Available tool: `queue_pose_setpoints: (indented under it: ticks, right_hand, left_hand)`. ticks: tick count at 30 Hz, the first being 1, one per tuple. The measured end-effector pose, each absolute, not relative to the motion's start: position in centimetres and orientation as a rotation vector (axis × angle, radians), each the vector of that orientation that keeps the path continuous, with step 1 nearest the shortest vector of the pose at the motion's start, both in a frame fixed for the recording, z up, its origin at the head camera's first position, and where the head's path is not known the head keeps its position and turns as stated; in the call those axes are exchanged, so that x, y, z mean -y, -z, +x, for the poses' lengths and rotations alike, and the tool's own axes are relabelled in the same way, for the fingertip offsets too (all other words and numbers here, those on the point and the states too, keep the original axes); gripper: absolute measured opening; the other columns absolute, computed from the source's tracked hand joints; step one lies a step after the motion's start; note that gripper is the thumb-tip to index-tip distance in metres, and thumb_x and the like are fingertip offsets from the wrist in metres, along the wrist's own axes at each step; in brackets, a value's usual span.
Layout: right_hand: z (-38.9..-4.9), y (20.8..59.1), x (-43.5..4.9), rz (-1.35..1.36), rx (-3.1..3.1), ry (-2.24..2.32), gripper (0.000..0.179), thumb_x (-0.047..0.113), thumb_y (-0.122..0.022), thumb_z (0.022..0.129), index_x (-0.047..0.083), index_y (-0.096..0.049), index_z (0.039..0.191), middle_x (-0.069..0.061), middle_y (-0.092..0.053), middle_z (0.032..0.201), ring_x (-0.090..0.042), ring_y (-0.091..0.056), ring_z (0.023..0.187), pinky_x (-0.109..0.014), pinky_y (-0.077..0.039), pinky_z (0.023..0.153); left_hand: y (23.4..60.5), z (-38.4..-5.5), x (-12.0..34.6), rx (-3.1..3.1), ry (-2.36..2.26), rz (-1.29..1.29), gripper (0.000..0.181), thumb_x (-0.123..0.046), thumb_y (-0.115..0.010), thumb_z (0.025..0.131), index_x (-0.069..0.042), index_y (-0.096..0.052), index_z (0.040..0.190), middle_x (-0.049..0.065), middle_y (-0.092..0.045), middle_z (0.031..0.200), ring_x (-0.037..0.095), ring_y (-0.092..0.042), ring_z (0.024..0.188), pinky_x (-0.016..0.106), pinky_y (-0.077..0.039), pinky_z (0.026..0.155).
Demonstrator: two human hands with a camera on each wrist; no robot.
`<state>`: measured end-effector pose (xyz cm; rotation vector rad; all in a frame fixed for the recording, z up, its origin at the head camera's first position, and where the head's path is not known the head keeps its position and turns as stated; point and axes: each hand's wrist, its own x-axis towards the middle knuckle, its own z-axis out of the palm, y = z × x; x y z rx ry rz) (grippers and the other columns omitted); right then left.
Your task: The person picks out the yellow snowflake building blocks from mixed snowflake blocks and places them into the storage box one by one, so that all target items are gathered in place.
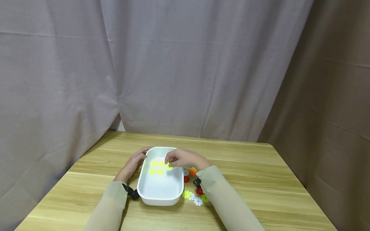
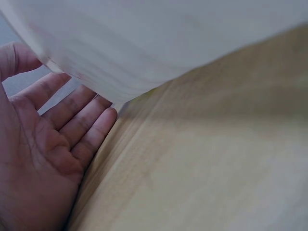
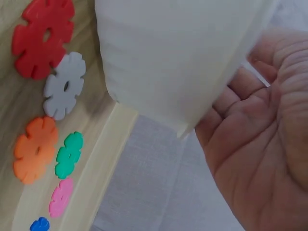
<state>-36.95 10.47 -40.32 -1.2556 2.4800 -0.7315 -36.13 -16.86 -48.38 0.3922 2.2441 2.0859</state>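
A white rectangular tray point(image 1: 160, 189) with rounded corners stands on the wooden table. Inside it, several yellow flower-shaped discs point(image 1: 160, 171) lie flat near the middle. My right hand point(image 1: 185, 158) reaches over the tray's right rim and pinches a yellow flower-shaped disc point(image 1: 169, 167) above the tray floor. The tray wall hides those fingertips in the right wrist view. At the tray's left side rests my left hand point(image 1: 135, 163). In the left wrist view its thumb touches the rim, while the extended fingers point(image 2: 89, 130) lie along the outer wall.
Right of the tray lie several notched discs: a red one point(image 3: 44, 38), a grey-white one point(image 3: 65, 86), an orange one point(image 3: 35, 150), a green one point(image 3: 69, 155), a pink one point(image 3: 61, 197) and a blue one point(image 3: 40, 224). A grey curtain point(image 1: 173, 70) hangs behind the table.
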Motion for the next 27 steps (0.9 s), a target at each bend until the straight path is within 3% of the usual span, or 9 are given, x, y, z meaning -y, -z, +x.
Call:
queue_pose_setpoints:
  ticks: [13,21,27]
  right_hand:
    - [-37.0,41.0,-8.8,-1.260,-2.574,0.427,0.016,0.001,-0.067,0.093,0.014,-0.076,0.096,0.006,-0.052,0.070,-0.006,-0.045,0.068,-0.019,-0.041,0.063]
    - [-36.9,41.0,-8.6,-1.225,-2.603,0.382,0.019,-0.001,-0.068,0.091,0.015,-0.078,0.093,0.007,-0.068,0.086,-0.006,-0.054,0.079,-0.020,-0.048,0.072]
    - [-36.6,40.8,-8.4,-1.224,-2.605,0.395,0.019,-0.003,-0.068,0.090,0.013,-0.077,0.092,0.005,-0.071,0.090,-0.007,-0.060,0.084,-0.021,-0.050,0.077]
  left_hand:
    - [48.5,-36.3,16.9,-2.264,-2.074,0.354,0.053,-0.016,-0.047,0.093,-0.014,-0.055,0.145,0.007,-0.052,0.148,0.027,-0.046,0.135,0.046,-0.031,0.115]
    - [48.4,-36.4,16.8,-2.254,-2.070,0.357,0.051,-0.015,-0.048,0.093,-0.015,-0.057,0.144,0.006,-0.053,0.147,0.025,-0.050,0.133,0.040,-0.036,0.111]
    - [48.5,-36.4,17.0,-2.257,-2.092,0.365,0.052,-0.015,-0.048,0.093,-0.013,-0.056,0.144,0.007,-0.054,0.147,0.024,-0.051,0.132,0.039,-0.037,0.111]
